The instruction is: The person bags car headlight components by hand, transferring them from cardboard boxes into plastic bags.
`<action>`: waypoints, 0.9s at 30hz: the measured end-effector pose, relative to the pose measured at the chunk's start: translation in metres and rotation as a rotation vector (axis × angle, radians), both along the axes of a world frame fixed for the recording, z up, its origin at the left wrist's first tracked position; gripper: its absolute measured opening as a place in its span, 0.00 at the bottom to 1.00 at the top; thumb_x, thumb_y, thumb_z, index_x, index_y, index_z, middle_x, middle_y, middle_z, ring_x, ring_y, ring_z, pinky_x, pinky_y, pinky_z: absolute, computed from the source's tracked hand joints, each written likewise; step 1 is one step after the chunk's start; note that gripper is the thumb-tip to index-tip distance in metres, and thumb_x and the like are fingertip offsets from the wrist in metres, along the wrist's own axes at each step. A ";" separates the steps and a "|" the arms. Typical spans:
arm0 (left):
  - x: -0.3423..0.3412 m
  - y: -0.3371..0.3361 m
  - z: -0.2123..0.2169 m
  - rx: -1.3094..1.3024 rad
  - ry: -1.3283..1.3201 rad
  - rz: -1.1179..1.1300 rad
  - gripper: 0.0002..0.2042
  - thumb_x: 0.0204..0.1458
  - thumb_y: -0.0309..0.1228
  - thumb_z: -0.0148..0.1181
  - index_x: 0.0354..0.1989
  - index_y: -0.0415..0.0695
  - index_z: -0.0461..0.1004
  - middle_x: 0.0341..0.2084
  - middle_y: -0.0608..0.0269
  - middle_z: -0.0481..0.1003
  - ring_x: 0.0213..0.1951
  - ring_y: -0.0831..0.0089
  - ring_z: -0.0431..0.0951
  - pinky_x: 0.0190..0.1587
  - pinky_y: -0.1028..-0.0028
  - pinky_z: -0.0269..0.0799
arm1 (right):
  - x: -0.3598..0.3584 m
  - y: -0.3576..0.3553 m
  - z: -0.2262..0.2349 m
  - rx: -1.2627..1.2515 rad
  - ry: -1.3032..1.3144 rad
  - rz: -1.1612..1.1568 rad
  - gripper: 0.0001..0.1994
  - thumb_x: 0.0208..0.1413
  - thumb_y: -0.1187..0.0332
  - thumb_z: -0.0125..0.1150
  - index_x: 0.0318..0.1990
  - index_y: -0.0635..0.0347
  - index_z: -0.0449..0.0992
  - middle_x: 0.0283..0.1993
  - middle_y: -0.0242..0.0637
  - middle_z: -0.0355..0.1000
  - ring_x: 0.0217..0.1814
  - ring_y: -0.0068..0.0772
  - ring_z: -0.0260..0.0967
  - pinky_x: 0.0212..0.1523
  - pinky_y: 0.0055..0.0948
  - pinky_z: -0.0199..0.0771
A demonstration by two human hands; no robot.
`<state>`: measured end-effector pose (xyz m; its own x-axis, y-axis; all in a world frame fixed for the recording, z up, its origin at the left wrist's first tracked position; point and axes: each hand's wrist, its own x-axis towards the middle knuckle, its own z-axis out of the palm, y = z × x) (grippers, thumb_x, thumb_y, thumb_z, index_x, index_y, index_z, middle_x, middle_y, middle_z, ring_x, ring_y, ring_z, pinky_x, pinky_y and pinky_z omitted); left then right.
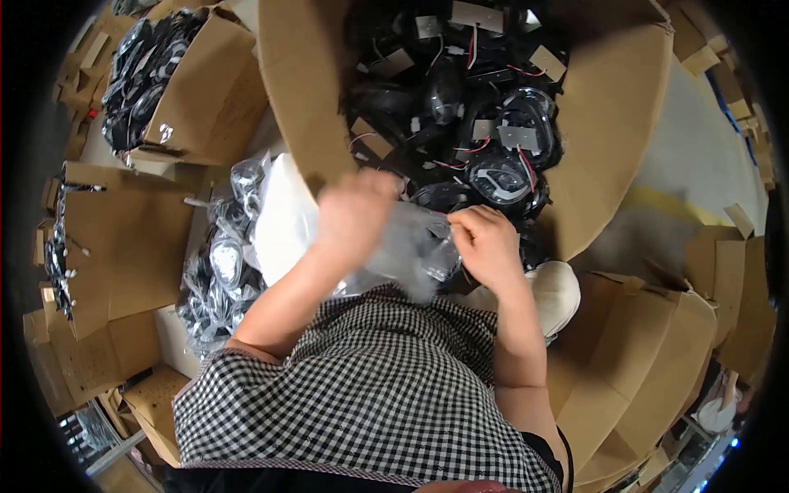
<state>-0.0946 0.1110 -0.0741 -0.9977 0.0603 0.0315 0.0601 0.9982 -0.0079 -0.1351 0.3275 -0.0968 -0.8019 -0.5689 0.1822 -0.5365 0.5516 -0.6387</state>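
A clear plastic bag (399,251) spreads across my lap, in front of a big open carton. My right hand (491,251) pinches the bag's right edge between thumb and fingers. At the bag's left side, my left hand (355,215) is smeared by motion, so its fingers cannot be made out. Something dark shows through the plastic beside my right hand, too unclear to name. Just beyond both hands, the open carton (612,123) holds many black lamp-like parts (501,177) with clear fronts, thin red and white wires and small flat plates.
Left of my lap lies a pile of bagged parts (226,255). Another carton (205,107) filled with black parts stands at the far left, with a brown carton (131,246) nearer. An open carton (633,353) sits close on my right. A person (719,407) shows at the lower right rim.
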 end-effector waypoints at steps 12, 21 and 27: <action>-0.152 -0.037 -0.009 -0.016 -0.071 0.260 0.35 0.43 0.28 0.65 0.62 0.50 0.57 0.53 0.54 0.68 0.40 0.55 0.79 0.40 0.59 0.76 | -0.154 0.105 -0.053 0.297 -0.070 -0.767 0.41 0.48 0.54 0.65 0.66 0.63 0.53 0.65 0.57 0.57 0.67 0.57 0.53 0.66 0.44 0.53; -0.116 -0.043 0.047 0.010 -0.103 0.150 0.24 0.39 0.27 0.66 0.49 0.38 0.70 0.38 0.52 0.77 0.42 0.55 0.78 0.41 0.62 0.75 | -0.085 0.075 -0.016 0.067 -0.179 -0.859 0.44 0.44 0.57 0.69 0.66 0.64 0.52 0.59 0.60 0.63 0.61 0.57 0.62 0.60 0.44 0.63; -0.008 -0.080 0.065 1.583 0.099 0.237 0.27 0.43 0.22 0.61 0.56 0.35 0.67 0.41 0.59 0.76 0.43 0.72 0.76 0.46 0.71 0.73 | -0.018 0.079 0.011 -0.089 0.333 -0.825 0.46 0.42 0.61 0.71 0.66 0.67 0.51 0.56 0.58 0.66 0.56 0.57 0.65 0.58 0.44 0.64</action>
